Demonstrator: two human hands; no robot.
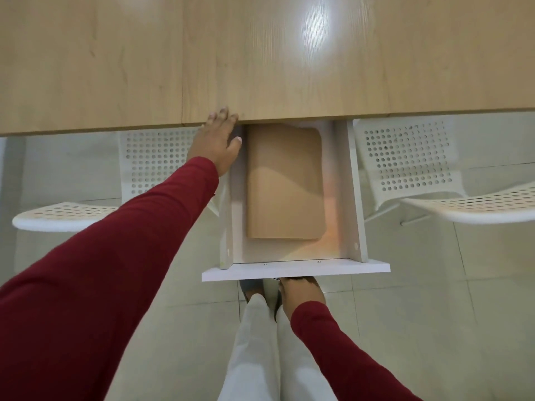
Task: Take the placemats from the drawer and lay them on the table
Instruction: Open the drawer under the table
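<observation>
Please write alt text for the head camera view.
A white pulled-out drawer under a light wooden table holds tan rounded-corner placemats. The left hand rests at the table edge; the right hand is under the drawer front. White perforated chairs flank it.

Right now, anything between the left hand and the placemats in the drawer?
Nothing visible. The left hand rests on the wooden table edge beside the open white drawer; the tan placemats lie uncovered.

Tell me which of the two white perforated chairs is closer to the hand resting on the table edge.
The chair on the left. The left hand reaches over its backrest to the table edge, while the other chair stands beyond the open drawer.
</observation>
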